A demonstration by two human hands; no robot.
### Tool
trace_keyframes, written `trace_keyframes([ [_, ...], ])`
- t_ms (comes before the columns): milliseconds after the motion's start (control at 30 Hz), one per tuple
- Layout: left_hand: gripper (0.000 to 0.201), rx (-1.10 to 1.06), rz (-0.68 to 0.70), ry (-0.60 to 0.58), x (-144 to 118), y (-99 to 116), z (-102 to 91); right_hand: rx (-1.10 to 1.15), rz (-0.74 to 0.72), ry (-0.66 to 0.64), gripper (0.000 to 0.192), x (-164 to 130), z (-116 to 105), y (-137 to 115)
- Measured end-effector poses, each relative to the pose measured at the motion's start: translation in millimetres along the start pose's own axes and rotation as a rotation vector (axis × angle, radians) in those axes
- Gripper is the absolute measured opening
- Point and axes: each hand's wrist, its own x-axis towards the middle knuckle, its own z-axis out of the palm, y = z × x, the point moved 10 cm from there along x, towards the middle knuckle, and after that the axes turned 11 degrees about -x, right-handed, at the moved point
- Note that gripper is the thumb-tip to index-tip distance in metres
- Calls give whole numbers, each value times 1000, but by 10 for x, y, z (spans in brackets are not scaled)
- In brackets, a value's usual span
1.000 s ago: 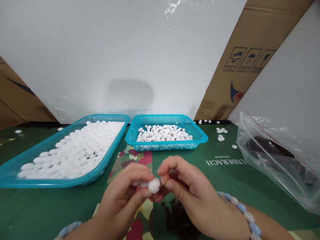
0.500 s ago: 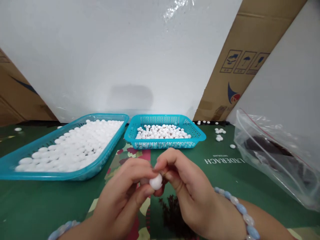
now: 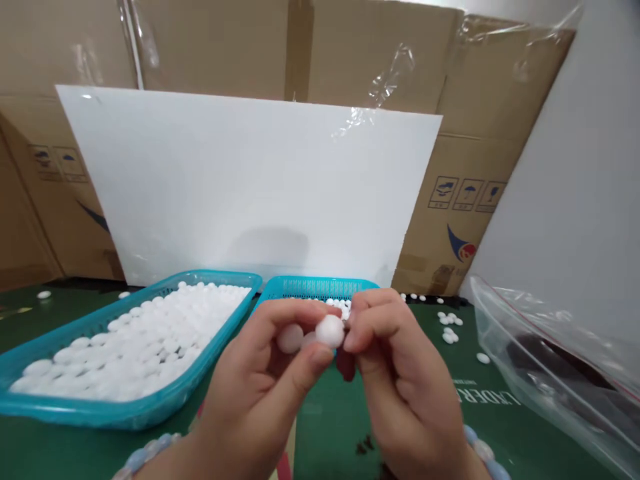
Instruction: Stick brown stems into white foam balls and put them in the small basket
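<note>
Filling the tray (image 3: 75, 410) and basket (image 3: 280, 293), white pieces are being kept; a ball (image 3: 330, 330) is being pinched by left hand (image 3: 260, 393) and right hand (image 3: 400, 380) fingertips

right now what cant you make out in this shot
Head view only:
- Small basket: mostly hidden behind both hands.
- Left hand: its fingers cover part of the white pieces.
- Plastic bag: cut by the right edge; its dark contents are blurred.
- Right hand: wrist bracelet cut by the bottom edge.
</note>
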Motion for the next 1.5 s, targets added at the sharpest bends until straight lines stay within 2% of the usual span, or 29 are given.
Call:
trace_keyframes([
  [167,12,-88,-16,16,105,-130,3,48,-38,11,21,21,-73,63],
  [333,9,-73,-67,53,157,-299,-93,105,-4,-18,14,65,-5,184],
  [500,12,-104,-103,48,191,-386,-153,309,143,-50,21,51,41,397],
  [667,19,-292,-185,27,225,-462,-96,512,258,-99,21,22,111,480],
  [767,19,-320,-173,-14,227,-432,-52,516,276,-91,20,31,120,493],
  [1000,17,-129,-73,-14,210,-305,-111,581,454,-57,22,-37,189,619],
  [1367,12,-49,-13,3,211,-271,-120,577,486,5,17,-73,192,646],
  [1500,15,35,82,-19,178,-185,-104,561,496,19,15,-82,181,646],
])
